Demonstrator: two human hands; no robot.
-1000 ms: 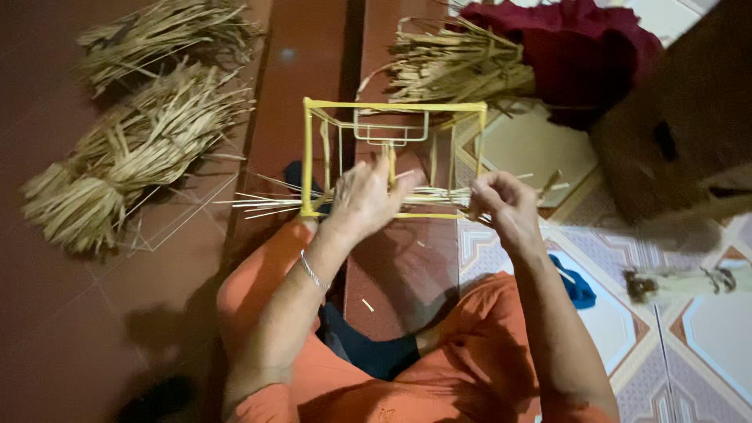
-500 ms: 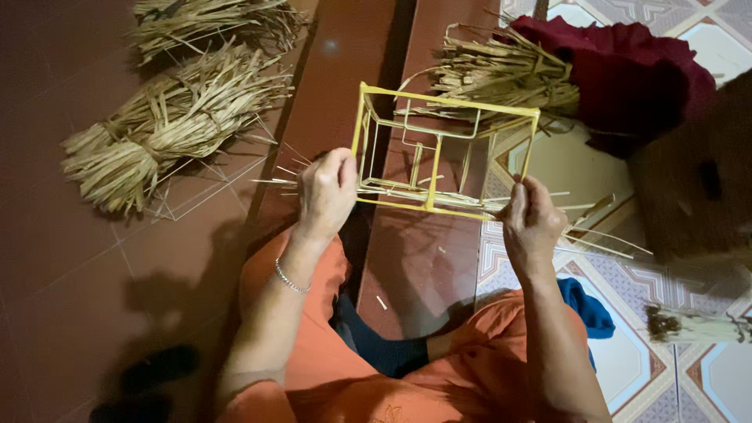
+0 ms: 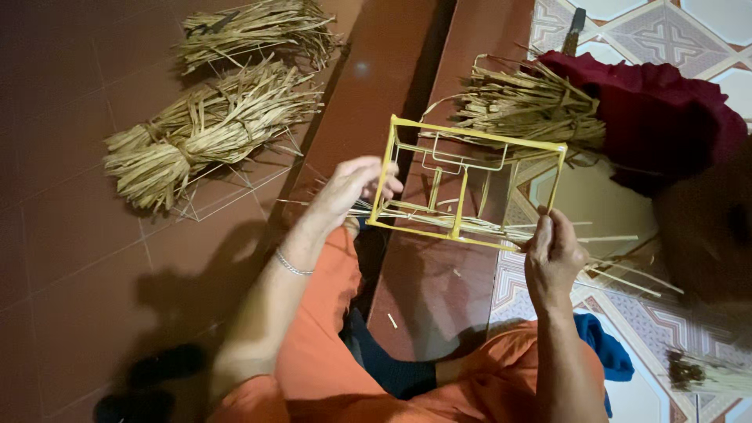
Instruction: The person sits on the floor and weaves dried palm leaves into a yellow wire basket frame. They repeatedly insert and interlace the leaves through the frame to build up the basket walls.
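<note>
Fingers of my left hand (image 3: 352, 188) pinch the left side of the yellow frame (image 3: 470, 184). My right hand (image 3: 552, 254) grips its lower right corner and thin straw sticks (image 3: 439, 221). I hold it up over the brown floor (image 3: 70, 235), near straw bundles (image 3: 204, 129).

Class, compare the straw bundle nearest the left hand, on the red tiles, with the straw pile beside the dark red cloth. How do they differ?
The straw bundle is tied at one end and lies alone on the red floor tiles. The straw pile looks looser, lies partly against the dark red cloth, and sits behind the yellow frame from this view. Both are dry, tan strands.
</note>
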